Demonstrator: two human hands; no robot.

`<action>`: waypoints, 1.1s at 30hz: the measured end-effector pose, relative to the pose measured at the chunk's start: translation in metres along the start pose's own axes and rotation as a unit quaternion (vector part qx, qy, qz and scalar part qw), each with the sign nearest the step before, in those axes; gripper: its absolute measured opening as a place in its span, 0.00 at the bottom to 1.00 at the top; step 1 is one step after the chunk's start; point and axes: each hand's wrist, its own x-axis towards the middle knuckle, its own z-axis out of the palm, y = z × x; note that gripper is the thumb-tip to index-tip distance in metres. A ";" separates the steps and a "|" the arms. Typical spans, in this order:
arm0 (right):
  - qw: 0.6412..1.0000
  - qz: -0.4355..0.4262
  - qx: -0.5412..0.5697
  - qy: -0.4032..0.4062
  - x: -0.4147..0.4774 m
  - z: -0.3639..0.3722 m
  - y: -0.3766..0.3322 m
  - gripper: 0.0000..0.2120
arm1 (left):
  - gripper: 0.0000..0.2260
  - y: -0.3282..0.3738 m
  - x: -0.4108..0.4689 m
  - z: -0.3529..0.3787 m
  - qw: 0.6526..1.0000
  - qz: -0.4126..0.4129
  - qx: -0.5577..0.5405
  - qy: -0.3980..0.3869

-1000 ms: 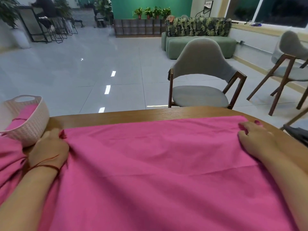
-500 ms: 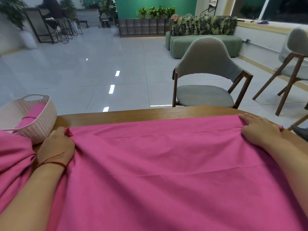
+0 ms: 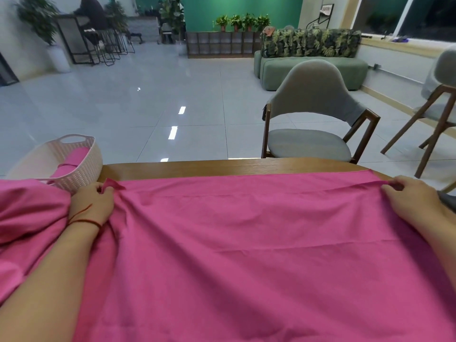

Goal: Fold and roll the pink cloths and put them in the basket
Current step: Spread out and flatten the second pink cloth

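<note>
Head view: pink cloth (image 3: 246, 243) covers the table (image 3: 197, 166) across the lower frame. Left hand (image 3: 92, 204) and right hand (image 3: 414, 196) each pinch a far corner. Basket (image 3: 84, 166) sits at middle left.

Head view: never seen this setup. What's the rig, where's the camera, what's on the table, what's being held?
There is no machine here: a person works with two bare hands. The camera is worn on the person's head and looks forward and down, so the forearms come in from the bottom. A large pink cloth lies spread over a wooden table. The left hand pinches its far left corner, the right hand its far right corner. At the left stands a white woven basket with one rolled pink cloth already inside. More pink fabric lies bunched beside the left arm. Beyond the table stands a grey chair.
</note>
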 end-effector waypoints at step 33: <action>0.994 0.048 -0.059 0.076 0.076 0.068 -0.003 0.17 | 0.05 -0.020 0.057 0.033 0.990 0.085 0.114 0.017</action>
